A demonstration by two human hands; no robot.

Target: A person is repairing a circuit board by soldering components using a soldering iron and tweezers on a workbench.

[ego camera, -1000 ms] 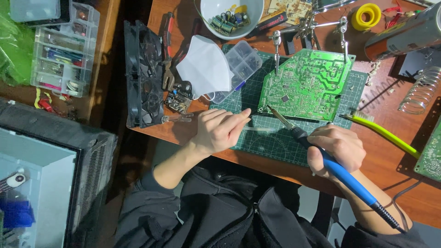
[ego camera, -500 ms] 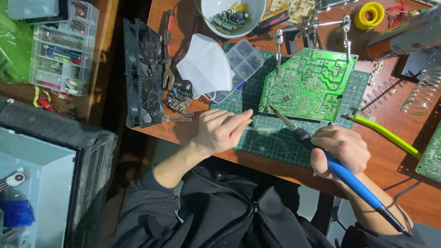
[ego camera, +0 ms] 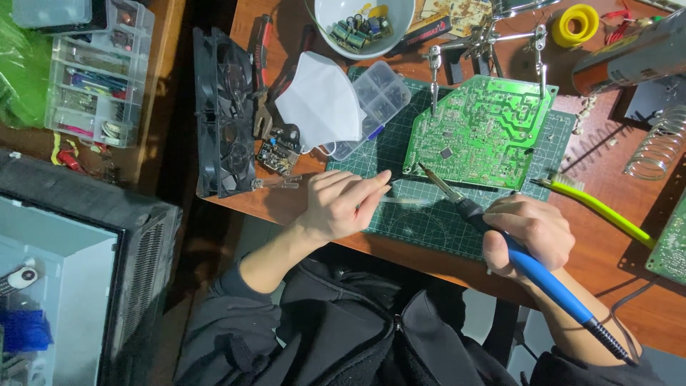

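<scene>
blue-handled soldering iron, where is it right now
In the head view the blue-handled soldering iron is in the right hand, lower right, its tip at the near edge of the green circuit board on the green cutting mat.

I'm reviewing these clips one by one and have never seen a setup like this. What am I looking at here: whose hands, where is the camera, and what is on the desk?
There is no machine: a person works with bare hands, filmed by a camera on their head looking down. The right hand grips a soldering iron with a blue handle, its tip at the lower edge of a green circuit board, which clip stands hold over a green cutting mat. The left hand pinches what looks like a thin wire. Around them on the wooden desk lie a white face mask, a clear parts box, a white bowl of small components, a black fan and a yellow-green brush.
</scene>
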